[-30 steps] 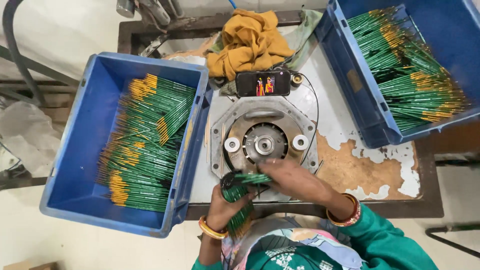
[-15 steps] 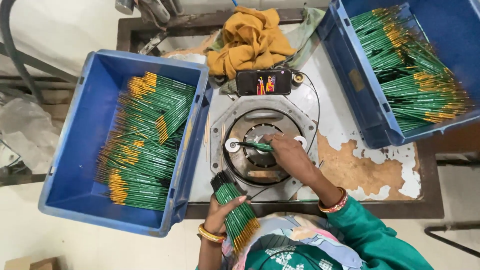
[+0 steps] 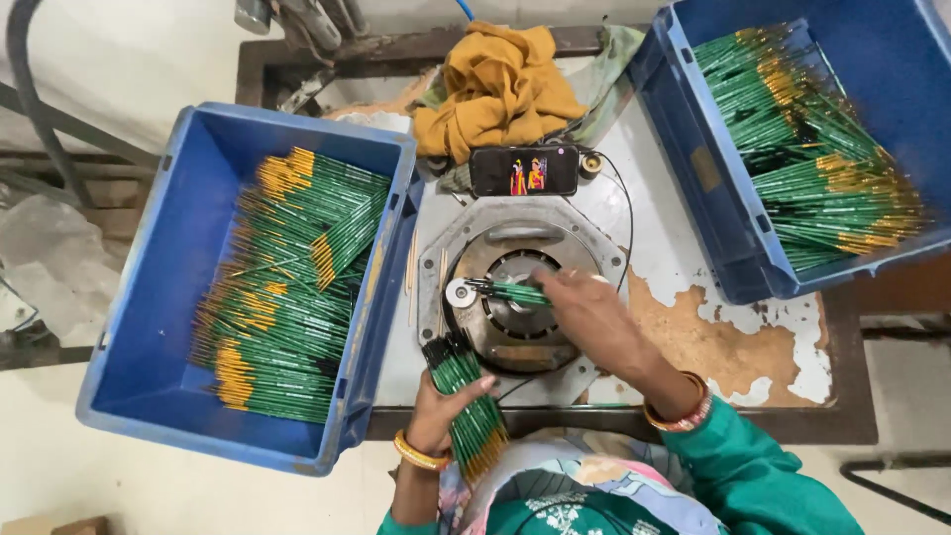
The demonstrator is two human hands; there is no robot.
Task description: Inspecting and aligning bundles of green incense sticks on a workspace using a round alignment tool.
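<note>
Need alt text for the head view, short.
Seen from above, the right hand presses a few green sticks against a round metal machine, and the left hand grips a bundle of green sticks. Blue crates of sticks sit either side.

My right hand (image 3: 584, 312) works in a tight pocket over the round grey metal machine plate (image 3: 520, 297), hemmed by two blue plastic crates (image 3: 149, 297) (image 3: 693, 168) and the black phone (image 3: 523, 170); the peeling white tabletop (image 3: 713, 337) at right lies open.

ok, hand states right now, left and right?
Left hand: closed on bundle of green sticks.
Right hand: closed on single green stick.
</note>
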